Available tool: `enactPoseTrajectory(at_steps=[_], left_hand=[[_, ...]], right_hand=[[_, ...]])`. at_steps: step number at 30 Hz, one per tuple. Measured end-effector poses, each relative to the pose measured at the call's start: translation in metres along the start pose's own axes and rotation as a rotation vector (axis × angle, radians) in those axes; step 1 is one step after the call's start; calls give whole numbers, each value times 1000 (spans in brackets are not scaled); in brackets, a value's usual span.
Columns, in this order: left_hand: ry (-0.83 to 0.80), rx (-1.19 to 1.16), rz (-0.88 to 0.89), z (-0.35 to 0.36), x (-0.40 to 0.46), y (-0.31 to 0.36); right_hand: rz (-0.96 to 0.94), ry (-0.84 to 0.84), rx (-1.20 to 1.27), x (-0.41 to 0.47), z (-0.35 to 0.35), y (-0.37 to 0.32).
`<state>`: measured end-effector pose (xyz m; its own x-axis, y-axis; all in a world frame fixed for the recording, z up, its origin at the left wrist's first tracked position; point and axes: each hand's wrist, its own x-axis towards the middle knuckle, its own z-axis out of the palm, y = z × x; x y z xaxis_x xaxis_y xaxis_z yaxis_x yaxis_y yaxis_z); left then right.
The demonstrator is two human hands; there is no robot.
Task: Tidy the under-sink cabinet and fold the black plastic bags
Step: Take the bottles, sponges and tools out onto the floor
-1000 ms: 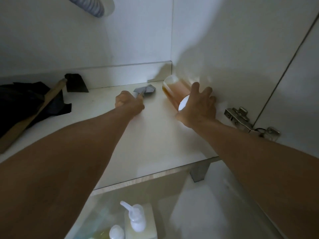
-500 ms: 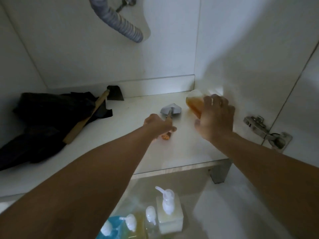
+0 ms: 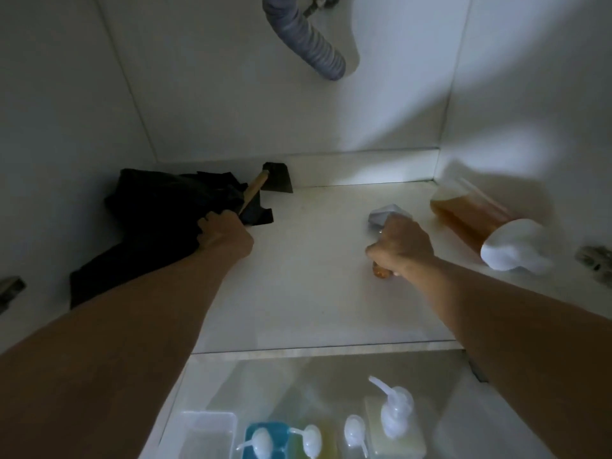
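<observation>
Both hands reach into the cabinet in the head view. Left hand (image 3: 222, 234) lies at the near edge of the black plastic bags (image 3: 159, 223), its fingers curled down onto the dark plastic beside a wooden handle (image 3: 253, 190); whether it grips the bags or the handle cannot be told. Right hand (image 3: 402, 245) is closed round the orange handle of a small trowel (image 3: 384, 214) — the grey blade pokes out beyond the knuckles, the handle's end shows beneath the wrist. The bags sit to the left of and beyond the left hand, well apart from the right: a crumpled, matte black heap spread loosely over the white cabinet floor (image 3: 314, 276), one tail trailing toward the front edge. The wooden handle lies across the heap, ending in a dark blade against the back wall. Right of the right hand a bottle of amber liquid (image 3: 470, 213) lies tilted, white cap nearest. Above hangs a grey ribbed drain hose (image 3: 308, 41). Below the wrists — pump bottles (image 3: 395, 422) stand in a row.
</observation>
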<state>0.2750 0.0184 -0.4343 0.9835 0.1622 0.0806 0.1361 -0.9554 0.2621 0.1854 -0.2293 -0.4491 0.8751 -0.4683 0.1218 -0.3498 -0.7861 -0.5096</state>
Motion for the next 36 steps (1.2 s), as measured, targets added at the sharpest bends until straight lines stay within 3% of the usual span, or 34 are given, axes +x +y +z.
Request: enactPoseTrajectory(at_steps=[5,9,11,17,21,27,34,36], left_hand=[[53,10,-17,6,14,-10],[26,-149,58,4,13,-11],[-24,-278,77,1,6,-3],[-287,-831,-142,-23,-26,26],[-244,-868,-125,-43,-65,45],[-449,-1035,-103,-72,-153,77],[-202,-931,-77,-47,-244,110],[-114,-1004,-46,-44,-286,111]], right_hand=[[76,-22,-17,2,2,0],[62,8,31,-5,1,2],[36,1,39,-13,-4,2],[-1,-18,54,-41,-28,13],[-15,-30,109,-63,-52,25],[-26,66,290,-103,-95,40],[52,21,299,-148,-133,76],[93,6,315,-162,-137,86]])
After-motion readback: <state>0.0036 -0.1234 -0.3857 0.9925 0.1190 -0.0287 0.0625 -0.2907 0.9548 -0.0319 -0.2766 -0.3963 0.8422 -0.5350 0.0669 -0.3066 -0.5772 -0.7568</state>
